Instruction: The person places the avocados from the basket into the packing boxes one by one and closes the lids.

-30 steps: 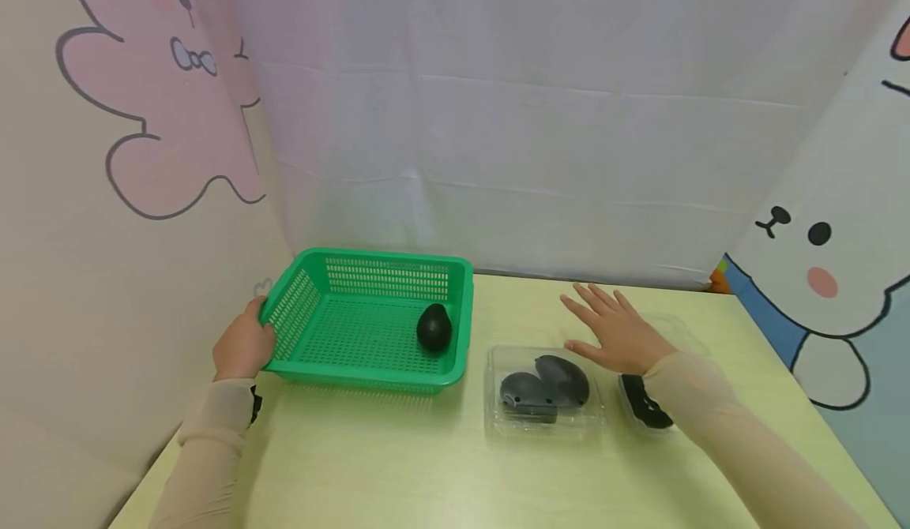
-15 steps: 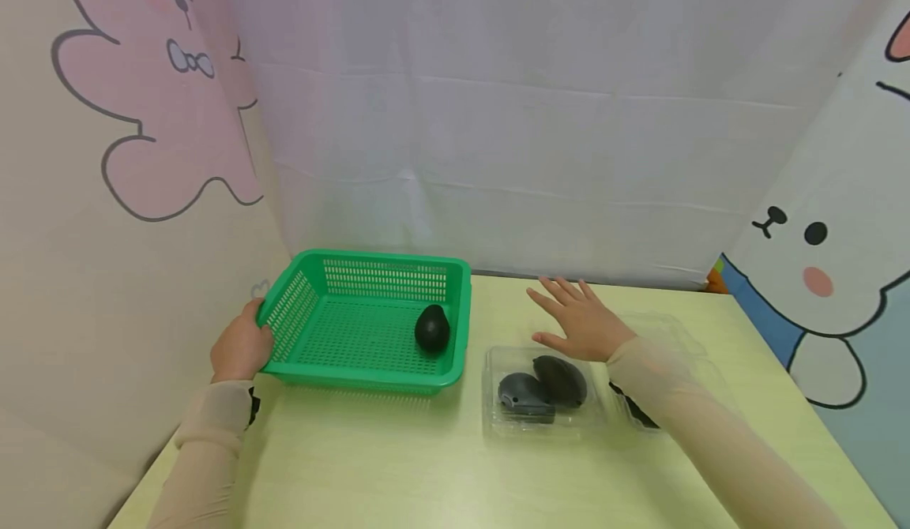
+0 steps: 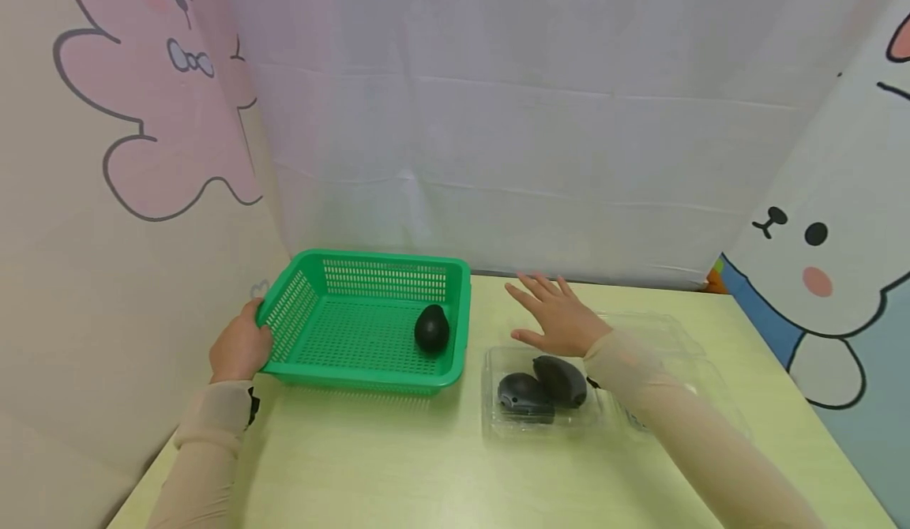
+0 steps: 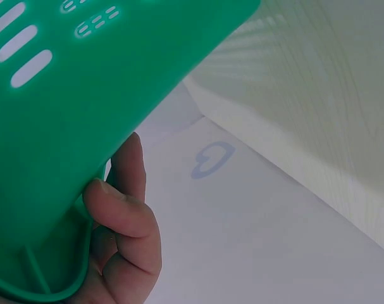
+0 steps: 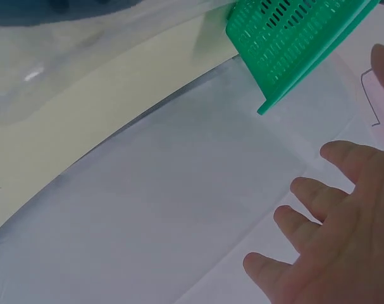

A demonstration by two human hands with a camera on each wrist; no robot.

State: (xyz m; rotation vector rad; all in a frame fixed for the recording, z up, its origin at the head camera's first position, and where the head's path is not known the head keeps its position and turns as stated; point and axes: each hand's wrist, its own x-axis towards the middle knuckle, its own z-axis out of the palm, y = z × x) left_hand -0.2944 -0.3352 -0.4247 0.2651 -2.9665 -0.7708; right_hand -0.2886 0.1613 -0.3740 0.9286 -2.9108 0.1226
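My left hand (image 3: 242,343) grips the left rim of a green plastic basket (image 3: 362,328), thumb inside and fingers outside, as the left wrist view shows. Inside the basket, toward its right side, lies one black pear-shaped fruit (image 3: 432,329). My right hand (image 3: 562,320) hovers just behind a clear plastic container (image 3: 494,375), fingers spread and nothing in them. Two dark oval fruits (image 3: 560,380) lie side by side in that container. From the right wrist view, the right hand's fingers (image 5: 312,196) point toward the wall behind the table, apart from the basket.
Another clear plastic container (image 3: 657,332) sits at the right, partly hidden by my right forearm. A pale yellow table (image 3: 370,466) carries everything. White cloth (image 3: 498,158) hangs behind it, and walls with cartoon animals stand at both sides.
My right hand has moved left, from right of the two fruits to behind them, its fingers staying spread. The left hand and basket stay in nearly the same place.
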